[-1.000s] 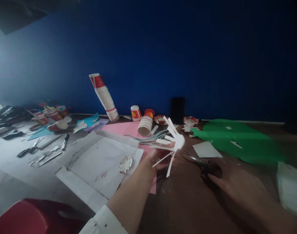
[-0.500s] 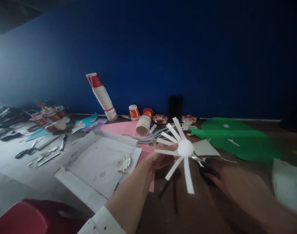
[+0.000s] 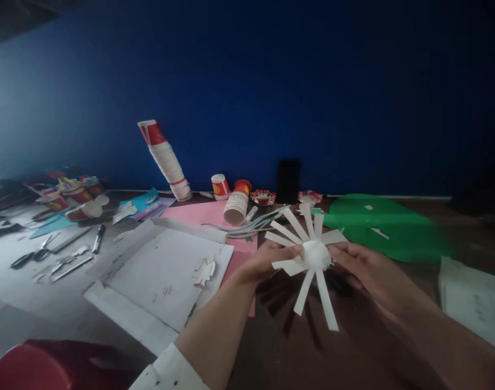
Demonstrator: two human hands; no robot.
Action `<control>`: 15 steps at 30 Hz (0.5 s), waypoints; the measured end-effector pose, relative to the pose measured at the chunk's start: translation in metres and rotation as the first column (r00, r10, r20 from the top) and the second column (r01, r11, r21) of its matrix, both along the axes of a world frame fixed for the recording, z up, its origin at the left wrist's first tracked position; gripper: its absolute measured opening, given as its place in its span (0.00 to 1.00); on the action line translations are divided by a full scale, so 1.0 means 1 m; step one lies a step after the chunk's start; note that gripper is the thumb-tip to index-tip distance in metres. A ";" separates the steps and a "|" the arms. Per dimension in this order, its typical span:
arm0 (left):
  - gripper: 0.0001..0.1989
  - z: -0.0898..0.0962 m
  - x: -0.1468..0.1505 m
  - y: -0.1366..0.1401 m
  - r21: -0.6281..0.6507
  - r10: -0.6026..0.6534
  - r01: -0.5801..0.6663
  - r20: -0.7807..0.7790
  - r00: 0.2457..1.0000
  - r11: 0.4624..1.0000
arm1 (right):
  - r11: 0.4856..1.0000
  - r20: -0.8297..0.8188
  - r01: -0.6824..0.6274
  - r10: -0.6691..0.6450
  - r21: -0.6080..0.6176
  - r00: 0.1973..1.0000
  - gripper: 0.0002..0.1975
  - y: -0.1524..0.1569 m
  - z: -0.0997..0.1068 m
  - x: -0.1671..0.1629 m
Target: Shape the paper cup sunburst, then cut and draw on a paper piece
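A white paper cup cut into radiating strips (image 3: 313,255) hangs above the brown table, its round base facing me. My left hand (image 3: 266,261) pinches it from the left side. My right hand (image 3: 367,268) holds its right side with the fingertips on the base. Strips fan out upward and downward, the longest reaching down toward me. Under my right hand lies a dark shape on the table, too dim to identify.
A flattened white cardboard box (image 3: 162,273) lies left, on pink paper (image 3: 215,216). A leaning stack of cups (image 3: 163,158), a tipped cup (image 3: 236,208) and a green sheet (image 3: 383,225) stand behind. Scissors (image 3: 28,257) and a marker (image 3: 97,238) lie far left. White paper (image 3: 475,303) sits right.
My right hand let go of the scissors on the table and rose to the cut cup. The cup turned so its base faces me and its strips spread out.
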State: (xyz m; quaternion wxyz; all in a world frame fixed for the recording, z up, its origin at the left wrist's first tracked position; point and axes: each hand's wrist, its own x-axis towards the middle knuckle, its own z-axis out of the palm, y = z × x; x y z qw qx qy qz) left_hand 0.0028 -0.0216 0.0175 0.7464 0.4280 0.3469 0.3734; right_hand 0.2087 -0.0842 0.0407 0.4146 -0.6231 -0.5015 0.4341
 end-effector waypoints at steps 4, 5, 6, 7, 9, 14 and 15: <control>0.14 0.001 0.002 -0.003 0.061 0.040 -0.038 -0.040 0.998 0.997 | 0.995 -0.100 -0.002 -0.008 -0.101 0.995 0.22 0.008 -0.001 -0.002; 0.13 0.001 0.002 -0.003 0.073 0.057 -0.055 -0.023 0.998 0.996 | 0.995 -0.111 -0.002 -0.010 -0.105 0.994 0.22 0.010 -0.001 -0.003; 0.14 0.000 0.003 -0.002 0.076 0.059 -0.059 0.008 0.998 0.995 | 0.994 -0.129 -0.004 -0.010 -0.105 0.992 0.22 0.013 -0.001 -0.003; 0.16 -0.001 0.004 -0.001 0.078 0.045 -0.048 0.045 0.998 0.996 | 0.995 -0.153 -0.006 -0.010 -0.102 0.988 0.22 0.016 -0.002 -0.005; 0.21 -0.003 0.004 0.001 0.091 0.012 -0.020 0.083 0.996 0.996 | 0.995 -0.208 -0.016 -0.004 -0.095 0.978 0.23 0.023 -0.004 -0.008; 0.24 -0.012 0.000 0.010 0.034 0.051 -0.051 -0.008 0.999 0.998 | 0.984 -0.324 -0.135 0.091 -0.117 0.942 0.25 0.036 -0.014 -0.016; 0.24 -0.014 -0.001 0.012 0.030 0.052 -0.052 -0.012 0.999 0.998 | 0.980 -0.337 -0.156 0.106 -0.123 0.936 0.26 0.037 -0.016 -0.016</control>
